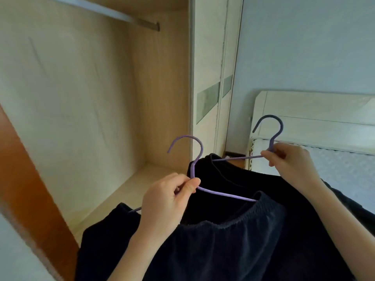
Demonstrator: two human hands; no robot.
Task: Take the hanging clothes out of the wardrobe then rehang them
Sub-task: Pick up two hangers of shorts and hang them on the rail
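Observation:
My left hand [168, 201] pinches the neck of a light purple hanger [223, 193] that carries a dark navy garment with an elastic waistband [213, 244]. My right hand [292, 161] grips the neck of a second, darker purple hanger [273, 126] holding a black garment [253, 185] behind the first. Both hangers are held in front of the open wardrobe, hooks pointing up. The wardrobe rail [105, 12] runs across the top left with nothing hanging on the part in view.
The wardrobe interior [81, 98] is light wood, with its floor panel low at centre. An orange-brown door edge [30, 189] stands at the left. Sliding wardrobe doors [211, 78] are to the right. A white bed headboard [324, 110] and mattress sit at the right.

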